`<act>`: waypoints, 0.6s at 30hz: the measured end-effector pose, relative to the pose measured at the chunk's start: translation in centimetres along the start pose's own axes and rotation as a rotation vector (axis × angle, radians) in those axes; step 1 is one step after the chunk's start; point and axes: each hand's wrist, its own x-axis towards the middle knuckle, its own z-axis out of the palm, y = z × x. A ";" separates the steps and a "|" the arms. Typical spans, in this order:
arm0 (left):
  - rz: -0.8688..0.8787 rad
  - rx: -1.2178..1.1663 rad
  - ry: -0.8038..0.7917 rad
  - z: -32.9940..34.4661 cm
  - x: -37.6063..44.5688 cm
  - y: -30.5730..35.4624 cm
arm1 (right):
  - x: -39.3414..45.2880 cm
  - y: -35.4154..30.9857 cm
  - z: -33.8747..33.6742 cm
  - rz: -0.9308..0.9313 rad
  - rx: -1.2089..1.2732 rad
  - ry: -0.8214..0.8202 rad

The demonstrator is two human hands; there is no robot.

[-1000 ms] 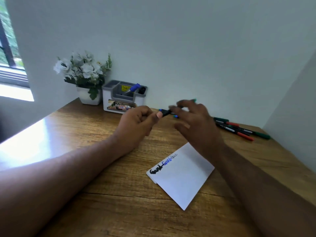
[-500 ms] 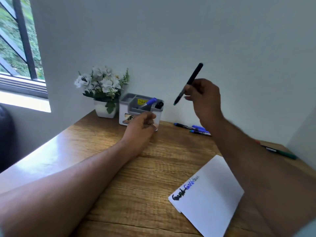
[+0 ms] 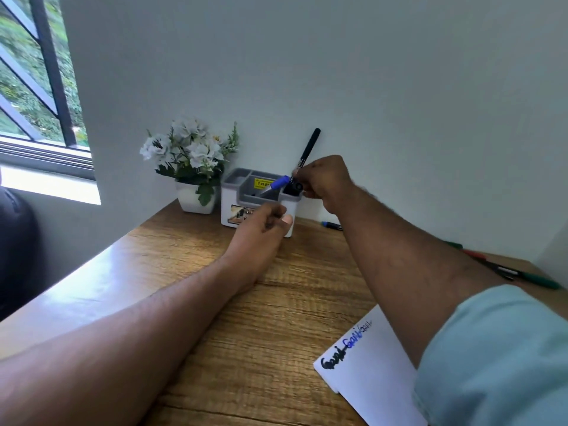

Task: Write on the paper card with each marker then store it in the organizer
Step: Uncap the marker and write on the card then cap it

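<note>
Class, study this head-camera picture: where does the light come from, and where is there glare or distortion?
Head view: daylight enters from the window at left; glare whitens the table edge near it; wide-angle lens bends the forearms; green marker at right is slightly soft.

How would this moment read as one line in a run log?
right hand: holds black marker over organizer | left hand: curled before organizer | paper card: three scribbles
</note>
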 end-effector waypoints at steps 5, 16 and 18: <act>0.003 0.023 -0.018 0.1 -0.3 0.2 | 0.3 -0.8 -0.3 -0.077 -0.079 0.047; -0.026 0.052 -0.021 0.0 -0.1 -0.1 | 0.3 -1.0 -0.1 0.004 -0.287 -0.084; -0.026 0.052 -0.028 0.0 0.0 -0.1 | 0.2 -0.7 -0.6 -0.027 -0.240 -0.036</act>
